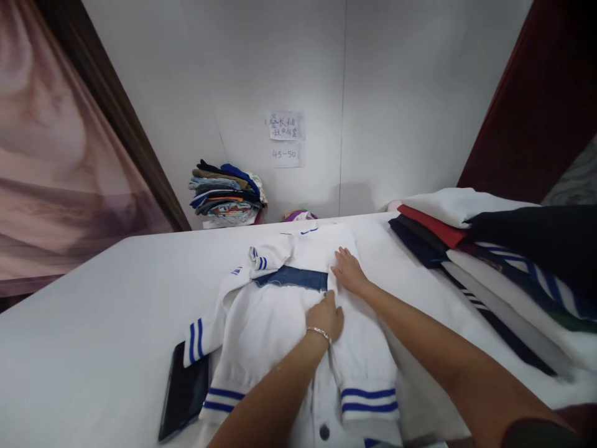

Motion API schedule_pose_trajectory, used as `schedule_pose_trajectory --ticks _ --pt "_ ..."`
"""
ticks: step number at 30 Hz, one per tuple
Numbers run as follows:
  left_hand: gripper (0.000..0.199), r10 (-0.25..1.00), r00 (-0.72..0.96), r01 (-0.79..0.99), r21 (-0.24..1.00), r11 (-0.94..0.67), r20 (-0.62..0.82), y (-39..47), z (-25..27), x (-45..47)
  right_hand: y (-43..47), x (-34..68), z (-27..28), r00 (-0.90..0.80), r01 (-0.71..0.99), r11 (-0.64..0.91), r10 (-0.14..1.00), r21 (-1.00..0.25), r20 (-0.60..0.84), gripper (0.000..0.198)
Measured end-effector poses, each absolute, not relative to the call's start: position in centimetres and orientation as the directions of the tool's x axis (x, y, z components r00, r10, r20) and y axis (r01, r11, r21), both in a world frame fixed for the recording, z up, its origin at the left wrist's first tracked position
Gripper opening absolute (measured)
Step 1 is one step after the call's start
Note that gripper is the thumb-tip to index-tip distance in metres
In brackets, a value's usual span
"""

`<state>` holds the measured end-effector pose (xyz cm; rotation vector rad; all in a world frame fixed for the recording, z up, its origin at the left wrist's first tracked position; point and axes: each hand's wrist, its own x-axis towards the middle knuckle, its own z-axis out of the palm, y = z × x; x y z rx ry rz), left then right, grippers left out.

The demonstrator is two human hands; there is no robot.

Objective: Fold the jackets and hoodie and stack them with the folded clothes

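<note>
A white jacket point(270, 320) with blue-striped cuffs lies spread on the table in front of me. A dark blue panel point(298, 278) shows across its upper part, and a dark button is near the bottom. My left hand point(326, 318), with a bracelet at the wrist, presses on the jacket beside the panel's right end, fingers curled and closed on the fabric. Just beyond it, my right hand point(349, 272) rests on the jacket's upper right edge with fingers stretched out. The right sleeve point(368, 367) lies folded down toward me; on the left, another striped sleeve sticks outward.
A black tablet-like device point(184, 392) lies partly under the left sleeve. To the right, several garments point(494, 274) are piled along the white table point(93, 330). A folded clothes stack point(228, 194) stands at the back, below handwritten paper notes point(286, 138) on the wall.
</note>
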<state>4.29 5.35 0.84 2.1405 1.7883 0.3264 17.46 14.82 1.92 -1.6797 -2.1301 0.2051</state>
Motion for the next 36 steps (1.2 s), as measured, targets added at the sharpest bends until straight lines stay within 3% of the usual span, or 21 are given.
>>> schedule_pose_trajectory --ticks 2,5,12,16,21,24,27,30,33,36 --pt "0.035 0.977 0.211 0.94 0.281 -0.194 -0.035 5.0 1.2 4.4 16.9 16.7 0.9 -0.107 0.942 0.144 0.985 -0.304 0.134 0.056" --pt "0.036 0.976 0.217 0.954 0.22 -0.205 -0.032 4.9 1.1 4.4 18.5 16.1 -0.9 -0.094 0.957 0.114 0.992 -0.268 0.085 0.057" --pt "0.036 0.977 0.21 0.941 0.281 -0.189 -0.046 5.8 1.5 2.9 19.2 16.1 -3.6 -0.136 0.967 0.162 0.981 -0.198 0.139 0.058" --pt "0.04 0.99 -0.026 0.958 0.287 -0.014 0.137 9.6 4.2 -1.4 19.3 16.2 -4.1 -0.146 0.972 0.176 0.972 -0.158 0.183 0.056" --pt "0.053 0.901 -0.301 0.941 0.25 0.228 0.313 16.1 8.3 -8.7 19.1 16.2 -4.4 -0.15 0.975 0.182 0.962 -0.125 0.23 0.055" --pt "0.055 0.858 -0.477 0.864 0.28 0.419 0.19 18.9 8.9 -11.4 19.1 16.2 -4.4 -0.145 0.974 0.18 0.963 -0.14 0.228 0.056" --pt "0.034 0.847 -0.524 0.829 0.284 0.481 0.094 20.2 8.6 -12.3 19.2 16.1 -4.1 -0.133 0.97 0.17 0.969 -0.172 0.208 0.057" --pt "0.017 0.864 -0.486 0.85 0.298 0.434 0.129 20.3 9.3 -12.2 19.1 16.1 -3.8 -0.121 0.966 0.158 0.975 -0.203 0.184 0.056" --pt "0.024 0.889 -0.386 0.898 0.32 0.301 0.248 19.2 11.6 -11.2 19.0 16.0 -3.6 -0.108 0.966 0.146 0.978 -0.213 0.181 0.057" --pt "0.029 0.872 -0.077 0.965 0.257 -0.056 0.483 16.1 14.5 -9.7 19.0 16.0 -3.5 -0.108 0.962 0.151 0.975 -0.227 0.194 0.057"
